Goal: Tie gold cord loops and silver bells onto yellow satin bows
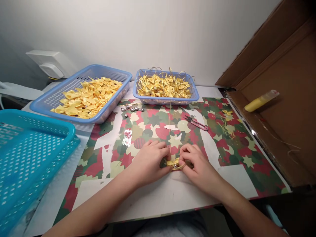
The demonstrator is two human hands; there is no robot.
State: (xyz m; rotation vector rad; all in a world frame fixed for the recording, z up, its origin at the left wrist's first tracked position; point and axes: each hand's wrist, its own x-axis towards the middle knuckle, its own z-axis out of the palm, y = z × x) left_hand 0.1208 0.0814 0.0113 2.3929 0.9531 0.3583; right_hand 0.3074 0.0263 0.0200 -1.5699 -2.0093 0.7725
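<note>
A small yellow ribbon bow [172, 162] with a silver bell [175, 166] is between my two hands, low over the front of the table. My left hand [154, 158] pinches its left side between thumb and fingers. From the right, my right hand [195, 164] pinches the bow's other end together with a gold cord [182, 167]. A thin gold thread [170, 125] runs from the bow back toward the far basket. Fingertips hide part of the bow and the cord.
Loose yellow bows fill a blue basket [111, 70] at left; corded bows fill another blue basket [165, 99] behind. Thread snips [196, 122], several silver bells [134, 109] and thread scraps [227, 126] lie on the patterned paper. A teal basket [71, 131] and cardboard wall [278, 65] flank it.
</note>
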